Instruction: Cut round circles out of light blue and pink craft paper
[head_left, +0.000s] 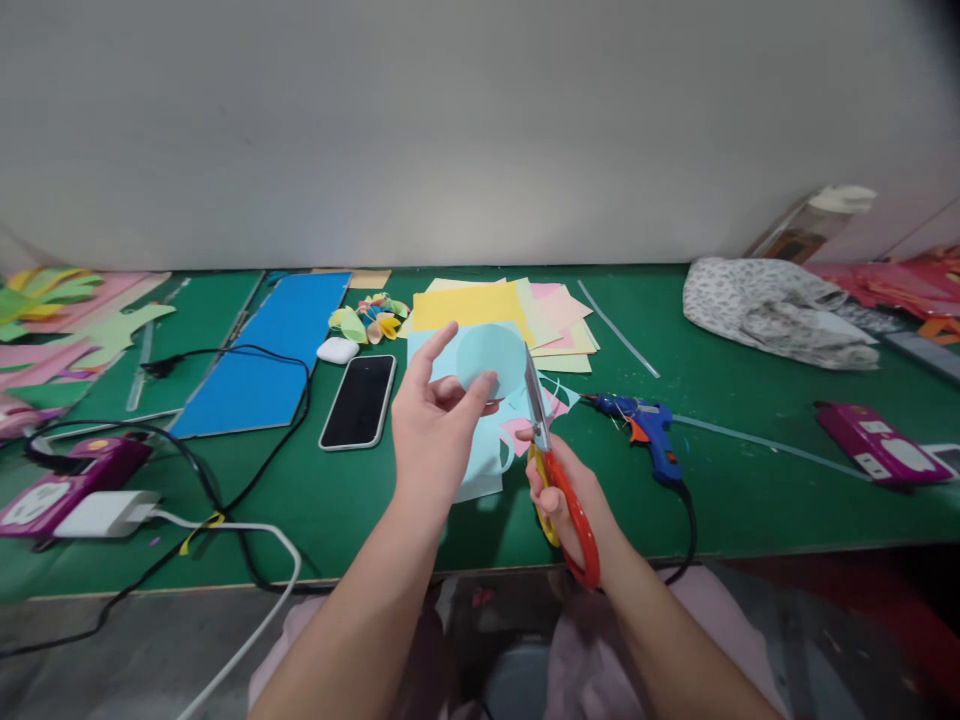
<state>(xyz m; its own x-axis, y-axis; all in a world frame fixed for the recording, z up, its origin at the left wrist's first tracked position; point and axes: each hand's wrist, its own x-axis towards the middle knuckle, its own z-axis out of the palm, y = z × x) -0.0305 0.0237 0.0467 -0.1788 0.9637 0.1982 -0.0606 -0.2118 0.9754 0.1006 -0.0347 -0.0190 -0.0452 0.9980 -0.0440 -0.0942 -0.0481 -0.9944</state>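
Observation:
A round piece of light blue paper (491, 358) is pinched between the thumb and fingers of my left hand (439, 420), its index finger stretched upward. My right hand (574, 495) grips scissors (559, 475) with a red and a yellow handle. Their blades point away from me, close to the disc's right edge; whether they touch it I cannot tell. Beneath my hands lie light blue sheets (480, 478) and curved blue and pink paper scraps (517, 432). Behind them is a stack of yellow, pink and cream paper (465, 305).
A phone (358, 402), white case (338, 350), paper flowers (371, 318) and blue board (262, 355) are left. Cables cross near a purple power strip (82, 480). Right are a blue glue gun (645, 425), a patterned cloth (765, 310), a bottle (814, 220) and another purple strip (877, 440).

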